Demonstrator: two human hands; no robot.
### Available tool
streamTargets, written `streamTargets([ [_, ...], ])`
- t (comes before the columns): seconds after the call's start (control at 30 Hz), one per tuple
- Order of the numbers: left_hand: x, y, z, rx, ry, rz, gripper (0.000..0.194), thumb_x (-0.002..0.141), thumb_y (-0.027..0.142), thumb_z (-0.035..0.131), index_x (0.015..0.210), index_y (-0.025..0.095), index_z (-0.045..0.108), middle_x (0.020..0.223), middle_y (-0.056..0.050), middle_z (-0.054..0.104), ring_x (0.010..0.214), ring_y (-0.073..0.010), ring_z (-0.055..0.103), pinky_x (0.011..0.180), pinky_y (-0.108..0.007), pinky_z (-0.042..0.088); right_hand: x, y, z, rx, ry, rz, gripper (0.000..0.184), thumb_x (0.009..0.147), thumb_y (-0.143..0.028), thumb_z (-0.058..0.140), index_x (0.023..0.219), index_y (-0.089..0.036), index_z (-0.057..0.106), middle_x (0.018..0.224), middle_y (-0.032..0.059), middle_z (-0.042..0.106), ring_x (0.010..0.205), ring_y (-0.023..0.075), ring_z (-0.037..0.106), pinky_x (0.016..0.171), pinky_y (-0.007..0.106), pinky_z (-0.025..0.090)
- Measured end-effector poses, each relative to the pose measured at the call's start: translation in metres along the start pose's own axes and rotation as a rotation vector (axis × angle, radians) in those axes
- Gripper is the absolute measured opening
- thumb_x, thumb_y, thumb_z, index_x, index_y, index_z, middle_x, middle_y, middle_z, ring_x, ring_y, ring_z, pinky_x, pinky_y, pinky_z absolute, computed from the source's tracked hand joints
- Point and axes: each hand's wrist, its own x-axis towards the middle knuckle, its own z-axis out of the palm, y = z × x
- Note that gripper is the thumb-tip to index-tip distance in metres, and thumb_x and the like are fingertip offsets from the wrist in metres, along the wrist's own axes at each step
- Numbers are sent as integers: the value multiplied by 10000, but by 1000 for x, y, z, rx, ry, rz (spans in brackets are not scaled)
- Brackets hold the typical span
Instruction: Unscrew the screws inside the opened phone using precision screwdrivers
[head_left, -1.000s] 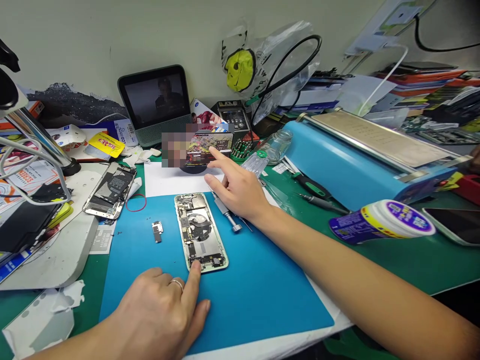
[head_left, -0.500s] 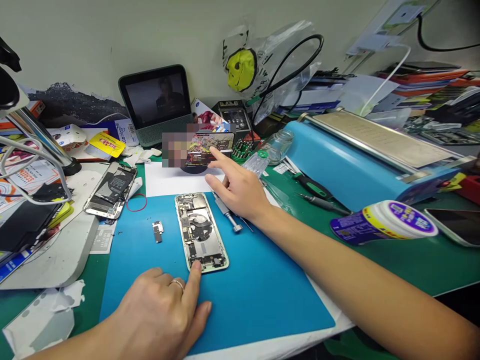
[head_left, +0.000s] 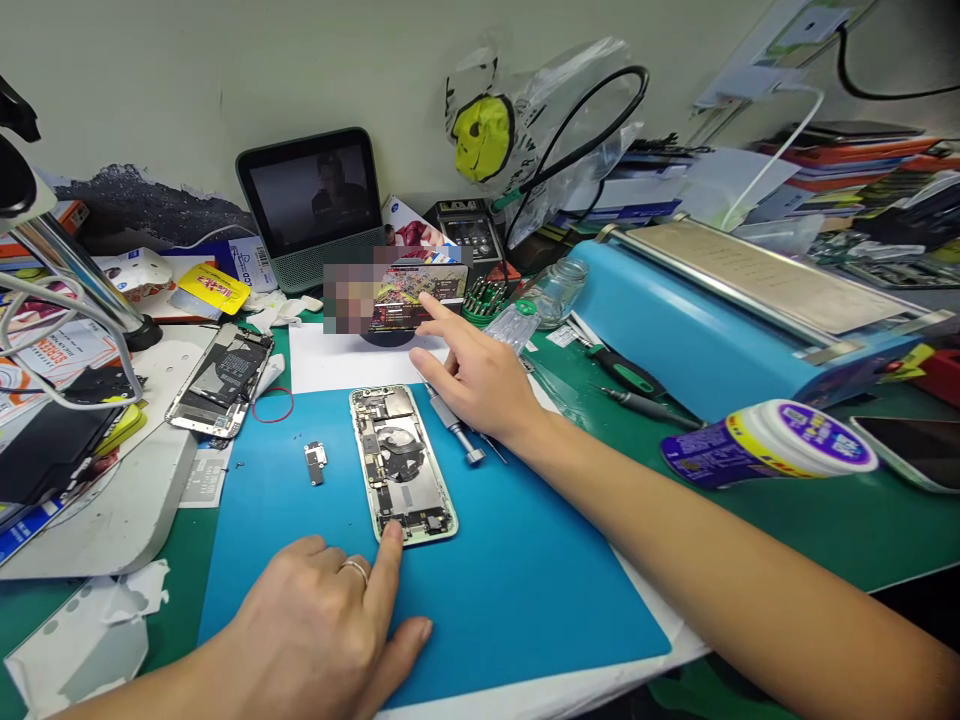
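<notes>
An opened phone housing with its inner parts bare lies on the blue mat. The stretched index finger of my left hand rests on its lower left edge; the thumb is apart and nothing is held. My right hand reaches forward, index finger pointing at the screen of a propped-up phone; whether the fingertip touches I cannot tell. Its thumb is stretched out too. Under this hand lies a screwdriver, partly hidden. Small metal shield pieces lie left of the housing.
Another opened phone lies at the left beside a red rubber band. A smart display stands against the wall. On the right are a blue machine, a purple tub lying tilted, screwdrivers and a glass jar.
My left thumb has swung slightly outward to the right, while its index finger stays on the housing. The right hand has barely moved. The picture on the smart display differs a little.
</notes>
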Motion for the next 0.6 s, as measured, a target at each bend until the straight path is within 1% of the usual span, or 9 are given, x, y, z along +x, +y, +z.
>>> streamTargets([
  [0.13,-1,0,1,10,6,0,493,1122,330,205,1288,16,547,579,-3,638,446,-202,626,447,-350,474,0,0,0,6,-4,1,208,986,-346,526,1101,-201,622,1549,121,515,1108,302,734,771,396,601],
  [0.27,0,0,2,12,8,-5,501,1122,336,194,1285,21,549,581,-7,644,452,-210,635,450,-355,487,0,0,0,2,-1,2,207,985,-341,535,1100,-195,628,1556,117,505,1057,289,747,767,389,594],
  [0.4,1,0,2,12,21,-2,489,1123,329,205,1284,18,547,577,-5,642,447,-213,631,439,-360,495,0,1,0,-5,2,-2,214,985,-344,541,1100,-188,632,1556,121,504,967,269,763,747,383,589],
  [0.53,2,0,1,7,18,1,494,1124,326,201,1274,15,553,574,-4,640,445,-209,630,441,-358,503,0,2,1,-9,-6,11,197,981,-341,539,1090,-202,627,1561,117,498,828,245,763,725,387,585],
  [0.6,1,0,0,11,17,3,498,1124,324,193,1268,14,555,575,-7,642,447,-208,632,445,-357,507,0,2,0,-7,-5,14,189,980,-335,537,1084,-205,626,1562,117,497,807,240,761,728,388,586],
])
